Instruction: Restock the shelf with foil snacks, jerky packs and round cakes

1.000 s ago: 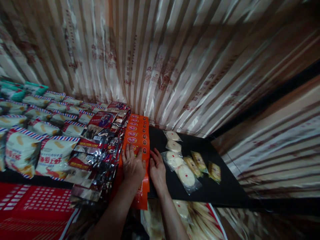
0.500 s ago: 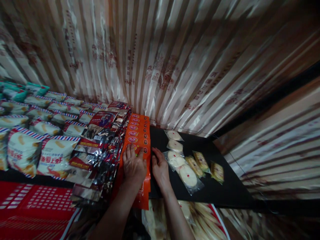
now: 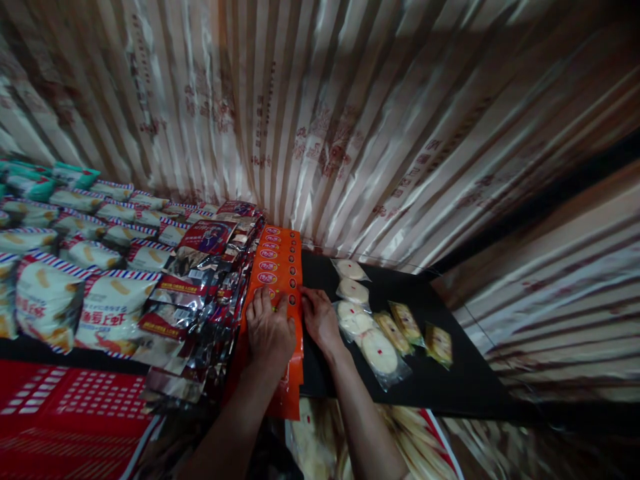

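Note:
A row of overlapping orange snack packets with round logos runs from the back of the black table over its front edge. My left hand lies flat on these packets, fingers stretched out and slightly apart. Beside it, my right hand touches the packets' right edge with its fingertips, the fingers slightly bent and not wrapped around anything. Against the left side of the orange row lie stacked dark red and silver packets. Clear-wrapped round white cakes lie to the right of my right hand.
Yellow wrapped packets lie farther right on the table. Several white snack bags with striped edges fill the left side, with green bags behind. A red basket is below left. Pleated printed sheeting hangs behind.
My right hand has moved left from beside the orange packets until its fingertips meet their edge. My left hand stays on the packets.

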Demonstrator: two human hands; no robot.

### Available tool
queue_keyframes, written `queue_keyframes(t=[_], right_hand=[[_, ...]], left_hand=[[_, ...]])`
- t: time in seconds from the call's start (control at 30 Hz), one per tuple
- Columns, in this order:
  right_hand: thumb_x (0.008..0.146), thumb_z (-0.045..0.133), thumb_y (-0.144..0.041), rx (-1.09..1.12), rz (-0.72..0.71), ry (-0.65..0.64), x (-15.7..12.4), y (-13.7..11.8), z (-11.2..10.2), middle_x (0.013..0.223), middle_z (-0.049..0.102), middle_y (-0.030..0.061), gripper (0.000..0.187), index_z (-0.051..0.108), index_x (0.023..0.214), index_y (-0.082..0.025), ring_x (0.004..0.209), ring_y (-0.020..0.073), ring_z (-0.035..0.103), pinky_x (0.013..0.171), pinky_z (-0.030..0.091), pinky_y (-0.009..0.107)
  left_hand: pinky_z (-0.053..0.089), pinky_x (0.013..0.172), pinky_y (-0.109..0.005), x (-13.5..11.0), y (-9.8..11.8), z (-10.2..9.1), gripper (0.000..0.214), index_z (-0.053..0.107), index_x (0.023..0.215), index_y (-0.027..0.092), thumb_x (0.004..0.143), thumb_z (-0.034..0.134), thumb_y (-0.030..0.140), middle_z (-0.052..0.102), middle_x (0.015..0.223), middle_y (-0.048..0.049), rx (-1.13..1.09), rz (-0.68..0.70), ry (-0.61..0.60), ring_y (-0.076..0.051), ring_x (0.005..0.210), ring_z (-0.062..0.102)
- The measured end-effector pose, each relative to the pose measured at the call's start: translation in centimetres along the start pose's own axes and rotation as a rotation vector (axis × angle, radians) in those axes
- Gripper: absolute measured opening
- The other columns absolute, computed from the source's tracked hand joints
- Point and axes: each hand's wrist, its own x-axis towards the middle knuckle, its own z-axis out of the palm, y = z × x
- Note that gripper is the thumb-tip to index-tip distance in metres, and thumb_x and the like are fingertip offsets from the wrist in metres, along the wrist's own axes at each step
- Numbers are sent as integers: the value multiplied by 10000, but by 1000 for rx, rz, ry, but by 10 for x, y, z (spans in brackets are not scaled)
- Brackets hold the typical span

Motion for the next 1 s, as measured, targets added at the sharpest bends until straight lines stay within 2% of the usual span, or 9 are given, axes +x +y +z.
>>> queue_keyframes(t=[0.2,0.33,0.4,0.6,0.73,0.87,1.0], right_hand=[[832,455,-232,-34,-2,-5,2,2,-1,900,623,73,246,669,949,-196,864,198,593,821,480,346],[813,492,-263,-28,73,-40,4,1,-2,860,615,55,204,647,926,-195,797,186,603,768,488,328],[813,495,-280,-12,106,-50,4,0,-3,850,618,44,207,632,947,-202,777,180,606,746,490,321],[802,551,-390,37,87,-100,2,-1,-7,884,610,55,283,633,986,-191,762,169,608,730,493,305],[776,595,-380,40,92,-147,3,2,-8,871,592,50,301,630,1004,-187,765,166,601,734,494,303],[756,608,-369,34,86,-170,6,6,-7,858,581,40,284,634,973,-187,745,158,589,720,483,298],[728,615,-373,55,141,-160,9,3,-8,843,595,26,247,621,902,-199,723,149,580,689,462,284]], left_hand=[[285,1028,-455,1,1,-2,460,545,1228,221,772,570,277,452,1343,-113,-10,-9,-11,-304,1277,324],[287,1028,-454,1,2,-3,462,545,1231,217,774,571,279,451,1344,-122,-4,-8,-11,-312,1280,324],[286,1028,-454,1,2,-3,461,543,1235,219,778,566,280,456,1338,-121,-2,-11,-13,-312,1281,325],[295,1026,-444,0,0,0,457,543,1233,218,780,559,277,458,1338,-114,9,-6,0,-302,1284,323],[295,1029,-444,0,-1,1,464,536,1246,206,788,550,286,457,1340,-130,11,-3,-9,-311,1283,332],[296,1029,-448,0,0,1,465,533,1250,207,790,548,273,440,1358,-139,14,-8,-19,-309,1287,332],[295,1030,-449,1,0,1,472,531,1250,200,784,558,271,446,1354,-142,20,-10,-14,-307,1278,346]])
